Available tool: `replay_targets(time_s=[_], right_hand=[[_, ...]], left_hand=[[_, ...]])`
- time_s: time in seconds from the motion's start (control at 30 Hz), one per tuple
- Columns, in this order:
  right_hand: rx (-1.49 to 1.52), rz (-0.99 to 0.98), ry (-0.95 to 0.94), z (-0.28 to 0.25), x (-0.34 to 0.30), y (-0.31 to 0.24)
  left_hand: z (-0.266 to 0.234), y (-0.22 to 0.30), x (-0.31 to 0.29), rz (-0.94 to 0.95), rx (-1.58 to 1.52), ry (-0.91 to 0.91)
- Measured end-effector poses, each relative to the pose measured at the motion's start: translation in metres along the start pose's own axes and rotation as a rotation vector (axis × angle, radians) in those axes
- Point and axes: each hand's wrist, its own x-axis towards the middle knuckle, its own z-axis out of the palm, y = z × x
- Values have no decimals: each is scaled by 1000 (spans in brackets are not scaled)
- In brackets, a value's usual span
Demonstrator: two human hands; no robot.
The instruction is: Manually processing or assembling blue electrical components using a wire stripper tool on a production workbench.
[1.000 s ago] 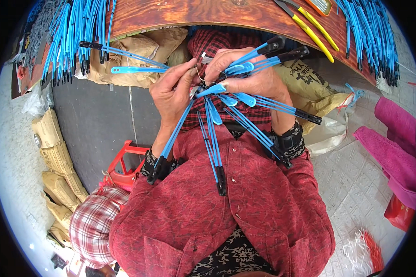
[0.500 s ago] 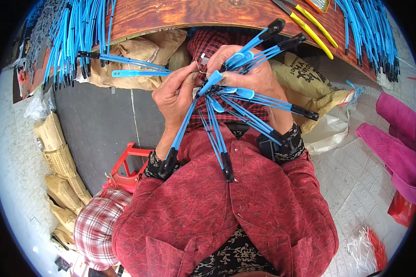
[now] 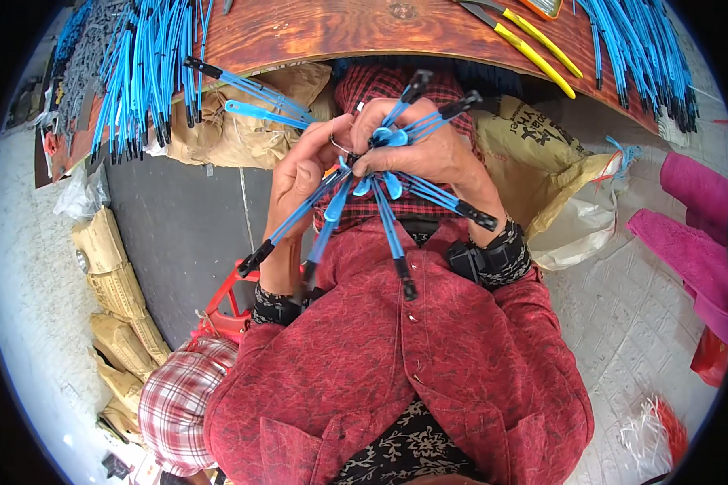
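A cluster of blue ribs with black ends (image 3: 388,226) fans out in front of my chest, its inner ends gathered at a small black hub (image 3: 353,159). My right hand (image 3: 437,153) grips the cluster near this hub, thumb pressed on its side. Opposite it, my left hand (image 3: 299,170) has thumb and fingers closed at a thin copper-coloured wire (image 3: 336,144), which curves toward the hub. Some blue ribs (image 3: 271,113) stick out beyond the left fingers. Flat light-blue tabs (image 3: 392,137) show among the ribs; the fingers partly hide the hub.
The wooden table (image 3: 299,32) ahead carries piles of blue ribs at left (image 3: 146,73) and right (image 3: 647,56), plus yellow-handled pliers (image 3: 534,48). Below are brown paper sacks (image 3: 218,133) and a yellowish sack (image 3: 534,153). A red stool (image 3: 226,303) stands left, magenta cloth (image 3: 679,250) right.
The rib cluster has turned in my hands, and its ribs point in different directions. My left fingers have spread somewhat and shifted slightly down-left, with the wire still at them.
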Motion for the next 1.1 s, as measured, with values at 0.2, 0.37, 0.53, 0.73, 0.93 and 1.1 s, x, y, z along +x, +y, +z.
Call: replay_targets(time_s=[0.2, 0.37, 0.53, 0.73, 0.93, 1.1], right_hand=[[-34, -32, -49, -3, 0, -2], [-49, 5, -92, -11, -4, -1], [74, 82, -100, -18, -5, 0], [-62, -38, -146, -19, -2, 5], [116, 72, -94, -13, 1, -1], [82, -11, -104, -11, 2, 5]], left_hand=[[-7, 5, 5, -130, -35, -31], [-11, 13, 6, -232, -67, -102], [-31, -10, 5, -23, -330, -330], [-40, -8, -8, -83, -171, -324], [-26, -6, 7, -107, -171, -265], [-19, -6, 10, -80, -175, -142]])
